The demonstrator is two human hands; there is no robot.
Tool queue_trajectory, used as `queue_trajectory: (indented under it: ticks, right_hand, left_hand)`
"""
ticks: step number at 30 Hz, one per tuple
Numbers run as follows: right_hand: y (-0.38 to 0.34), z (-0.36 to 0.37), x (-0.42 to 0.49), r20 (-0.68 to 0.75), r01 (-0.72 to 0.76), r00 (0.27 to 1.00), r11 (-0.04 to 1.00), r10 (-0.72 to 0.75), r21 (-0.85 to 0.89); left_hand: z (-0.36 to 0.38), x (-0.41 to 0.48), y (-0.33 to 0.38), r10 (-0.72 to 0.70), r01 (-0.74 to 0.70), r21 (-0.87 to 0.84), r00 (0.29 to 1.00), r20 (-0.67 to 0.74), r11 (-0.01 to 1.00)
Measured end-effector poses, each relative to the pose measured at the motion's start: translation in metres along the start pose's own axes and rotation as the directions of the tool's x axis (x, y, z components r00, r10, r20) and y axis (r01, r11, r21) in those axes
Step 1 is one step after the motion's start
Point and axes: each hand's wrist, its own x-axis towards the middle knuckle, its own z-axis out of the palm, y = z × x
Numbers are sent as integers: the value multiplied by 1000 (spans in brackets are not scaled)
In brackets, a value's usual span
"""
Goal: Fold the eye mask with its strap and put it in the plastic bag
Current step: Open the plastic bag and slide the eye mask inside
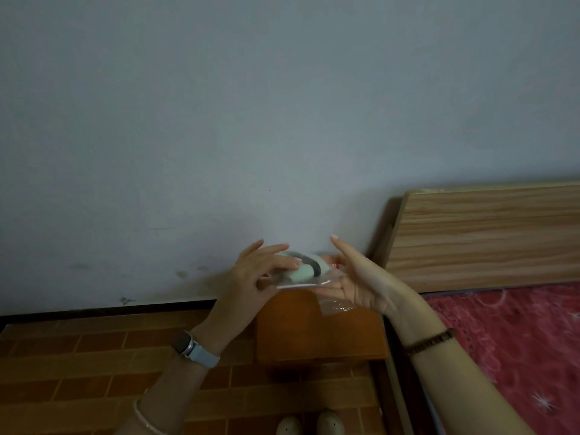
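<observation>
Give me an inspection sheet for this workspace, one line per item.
Surface: small orange-brown wooden stand below the hands, top bare as far as visible.
Job's things: folded pale eye mask with its dark strap wrapped around it, held at or just inside the clear plastic bag; how far in is unclear.
Clutter: nothing seen.
Hands: left hand grips the eye mask; right hand holds the plastic bag.
Cables: nothing seen.
Surroundings: grey wall, brick-pattern floor, wooden headboard, red bedcover, two pale shoes.
</observation>
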Motion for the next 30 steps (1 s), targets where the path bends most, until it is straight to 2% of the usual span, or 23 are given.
queue_trajectory:
  ticks: [3, 6, 9, 11, 13, 15, 17, 18, 21, 26, 30]
  right_hand:
    - [2, 3, 1, -55, 106, 992, 990, -111, -99]
    - [9, 2, 4, -141, 147, 977, 982, -163, -115]
    - [17, -4, 11, -178, 196, 959, 969, -222, -152]
    - [25, -6, 15, -189, 238, 944, 956, -269, -172]
    - [34, -9, 20, -182, 258, 939, 947, -293, -193]
    - [42, -12, 25, -187, 243, 939, 941, -289, -237]
    - [50, -16, 32, -194, 225, 941, 940, -278, -257]
    - [54, -19, 35, -196, 217, 942, 940, -272, -262]
    - [67, -25, 45, -219, 177, 943, 935, -250, -306]
    - [87, -36, 66, -344, 104, 908, 925, -239, -366]
    - [102, -52, 98, -412, 68, 873, 901, -261, -427]
  left_hand:
    - [3, -3, 0, 46, -46, -5, 998, 47, 999]
    - [5, -5, 0, -9, 10, -13, 998, 55, 1000]
    - [12, -15, -3, -140, 139, -76, 990, -13, 987]
    - [16, -23, -3, -321, 308, -203, 946, -35, 929]
    - [23, -32, -7, -542, 511, -405, 839, 46, 758]
    - [35, -40, -14, -701, 662, -591, 680, 215, 461]
    - [47, -45, -23, -795, 694, -705, 505, 337, 143]
    - [51, -47, -28, -814, 683, -728, 456, 360, 61]
    - [64, -54, -38, -815, 711, -703, 425, 395, 29]
    - [86, -64, -61, -828, 750, -660, 355, 434, -25]
    - [112, -69, -84, -843, 807, -590, 305, 443, -18]
